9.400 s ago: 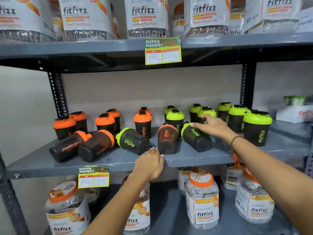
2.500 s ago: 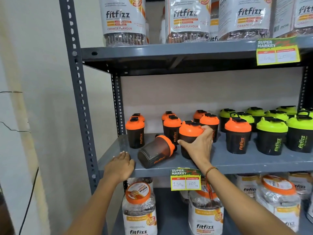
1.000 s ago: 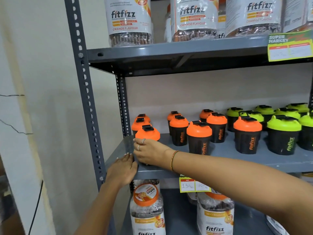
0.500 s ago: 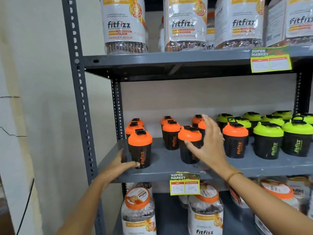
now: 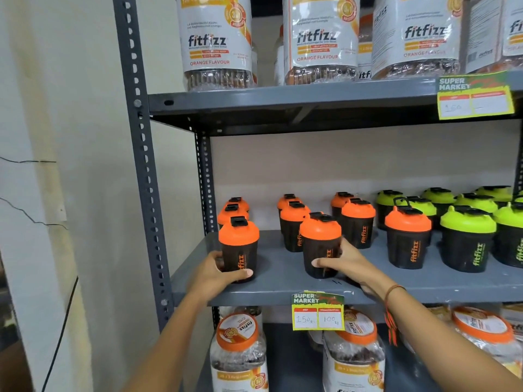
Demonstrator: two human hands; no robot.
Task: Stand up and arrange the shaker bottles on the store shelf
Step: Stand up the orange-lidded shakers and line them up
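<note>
Orange-lidded dark shaker bottles (image 5: 239,247), upright, "fitfizz"-printed.

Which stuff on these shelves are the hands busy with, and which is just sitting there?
Busy with: orange shakers, left hand's shaker, right hand's shaker, green shakers, middle shelf.
Just there: big jars, price tags, lower jars.

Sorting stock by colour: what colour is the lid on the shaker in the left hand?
Orange, on the shaker in the left hand; head view.
</note>
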